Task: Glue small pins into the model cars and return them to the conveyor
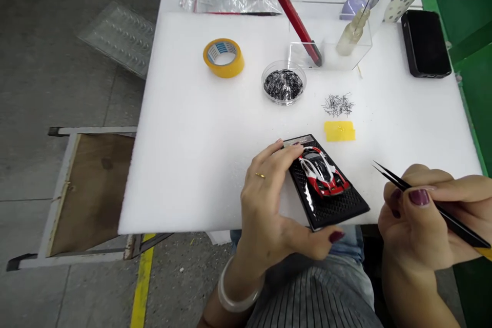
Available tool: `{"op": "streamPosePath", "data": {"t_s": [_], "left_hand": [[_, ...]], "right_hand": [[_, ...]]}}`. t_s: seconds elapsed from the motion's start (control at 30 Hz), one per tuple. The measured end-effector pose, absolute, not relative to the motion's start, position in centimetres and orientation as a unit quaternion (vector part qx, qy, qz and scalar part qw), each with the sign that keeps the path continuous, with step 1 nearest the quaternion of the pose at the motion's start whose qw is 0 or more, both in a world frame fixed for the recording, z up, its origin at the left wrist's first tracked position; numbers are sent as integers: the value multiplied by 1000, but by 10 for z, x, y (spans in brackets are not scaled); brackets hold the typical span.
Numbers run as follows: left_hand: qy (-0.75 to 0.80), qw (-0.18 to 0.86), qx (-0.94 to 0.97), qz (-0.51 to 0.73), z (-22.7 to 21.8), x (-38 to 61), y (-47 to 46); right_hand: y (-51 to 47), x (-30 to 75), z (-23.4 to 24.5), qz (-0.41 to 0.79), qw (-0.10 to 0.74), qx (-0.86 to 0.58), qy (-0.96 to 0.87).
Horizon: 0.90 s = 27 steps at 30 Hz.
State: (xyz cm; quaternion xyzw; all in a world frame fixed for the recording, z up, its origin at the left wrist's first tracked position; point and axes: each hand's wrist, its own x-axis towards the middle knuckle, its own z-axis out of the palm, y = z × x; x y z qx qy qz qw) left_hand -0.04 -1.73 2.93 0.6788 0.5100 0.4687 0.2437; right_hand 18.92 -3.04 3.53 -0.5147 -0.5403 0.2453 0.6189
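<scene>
My left hand (pixel 269 205) grips the left side of a black display base (pixel 346 210), thumb at its near edge and fingers at the far end. On that base sits a red, white and black model car (pixel 321 169). Between the thumb and fingers of my right hand (pixel 430 210) is a pair of black tweezers (pixel 400 180), its tips slightly apart and pointing left, to the right of the car. Beyond the base lie a yellow tape piece (pixel 340 131) and a loose scatter of fine black slivers (pixel 338 105).
A clear round dish (pixel 283 83) holds many dark slivers. Behind are a yellow tape roll (pixel 224 58), a red pen-like tool (pixel 294 18), a clear box (pixel 326 56) with a small bottle (pixel 351 33), and a black device (pixel 426 43). A stool (pixel 92 195) stands left of the white table (pixel 184 164).
</scene>
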Motion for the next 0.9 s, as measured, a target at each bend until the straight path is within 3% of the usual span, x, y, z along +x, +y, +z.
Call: {"op": "streamPosePath", "data": {"t_s": [0.1, 0.4, 0.73, 0.9], "left_hand": [[501, 269, 669, 479, 26, -5, -18], [462, 369, 635, 498, 19, -17, -15], [478, 342, 634, 503, 19, -12, -13], [486, 272, 717, 421, 22, -15, -26]], "right_hand": [[-29, 188, 38, 191, 677, -501, -505], [-32, 193, 23, 295, 666, -471, -497], [-30, 193, 19, 312, 666, -497, -461], [-31, 194, 18, 288, 674, -505, -456]]}}
